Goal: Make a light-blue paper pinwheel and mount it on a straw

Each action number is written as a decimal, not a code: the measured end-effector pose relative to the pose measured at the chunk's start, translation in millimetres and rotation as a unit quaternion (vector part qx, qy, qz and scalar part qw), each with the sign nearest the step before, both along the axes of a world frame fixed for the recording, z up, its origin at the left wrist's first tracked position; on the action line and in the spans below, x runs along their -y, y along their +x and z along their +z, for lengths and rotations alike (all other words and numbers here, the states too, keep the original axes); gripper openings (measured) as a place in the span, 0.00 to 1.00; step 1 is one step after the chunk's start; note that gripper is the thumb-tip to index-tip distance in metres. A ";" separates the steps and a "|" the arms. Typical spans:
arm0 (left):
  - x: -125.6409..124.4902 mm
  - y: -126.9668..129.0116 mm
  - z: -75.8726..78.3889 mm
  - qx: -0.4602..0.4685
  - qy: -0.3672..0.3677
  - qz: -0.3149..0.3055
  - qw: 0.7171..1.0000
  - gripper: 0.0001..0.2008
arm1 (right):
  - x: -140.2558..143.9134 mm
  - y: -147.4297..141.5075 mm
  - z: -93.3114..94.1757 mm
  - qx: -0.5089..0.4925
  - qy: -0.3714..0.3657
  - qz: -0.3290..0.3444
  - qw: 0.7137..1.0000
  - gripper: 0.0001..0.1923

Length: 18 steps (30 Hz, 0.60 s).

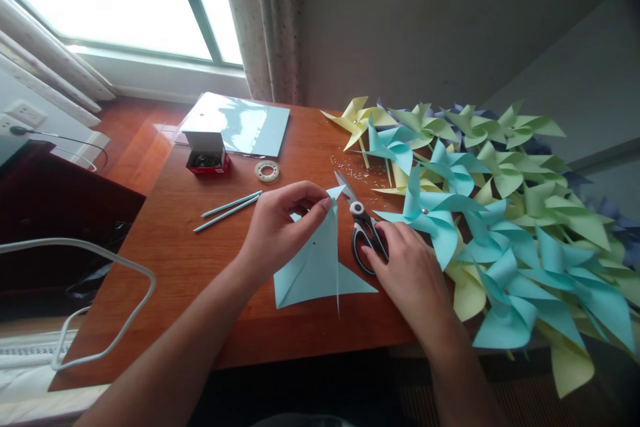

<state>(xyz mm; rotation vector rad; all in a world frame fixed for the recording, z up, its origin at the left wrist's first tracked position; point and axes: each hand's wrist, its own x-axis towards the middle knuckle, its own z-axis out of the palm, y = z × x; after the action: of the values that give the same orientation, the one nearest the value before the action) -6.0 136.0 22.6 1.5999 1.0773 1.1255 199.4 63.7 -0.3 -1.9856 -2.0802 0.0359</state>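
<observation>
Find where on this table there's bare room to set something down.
Two bare patches: one between the blue sticks, left forearm and white loop; another between the tape roll and leftmost yellow pinwheel. The right side is crowded with pinwheels; blue paper and scissors occupy the front middle.

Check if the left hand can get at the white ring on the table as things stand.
Likely yes: the white ring lies just beyond the left hand, and nothing visible stands between them. The hand is pinching the blue paper, so it would probably need to release that first.
</observation>
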 end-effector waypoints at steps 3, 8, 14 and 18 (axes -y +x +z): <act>0.0 0.1 -0.4 0.006 0.001 -0.006 1.000 0.06 | -1.2 -6.2 -1.5 0.020 0.001 -0.026 0.999 0.17; 0.5 -0.9 1.1 0.007 0.004 -0.004 1.000 0.06 | 0.1 -6.8 4.8 -0.095 -0.031 -0.074 0.992 0.17; 1.3 -1.6 4.5 0.016 0.011 -0.003 1.000 0.06 | 8.0 7.3 5.5 -0.471 -0.100 -0.104 0.870 0.27; 2.5 -1.6 6.8 0.020 0.010 -0.010 1.000 0.06 | 8.8 12.8 5.8 -0.609 -0.118 -0.075 0.781 0.29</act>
<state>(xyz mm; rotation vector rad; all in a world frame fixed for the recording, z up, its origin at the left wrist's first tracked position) -7.6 133.4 29.4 1.5937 1.0243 1.1536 212.1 54.8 5.5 -1.4673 -1.0494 1.2333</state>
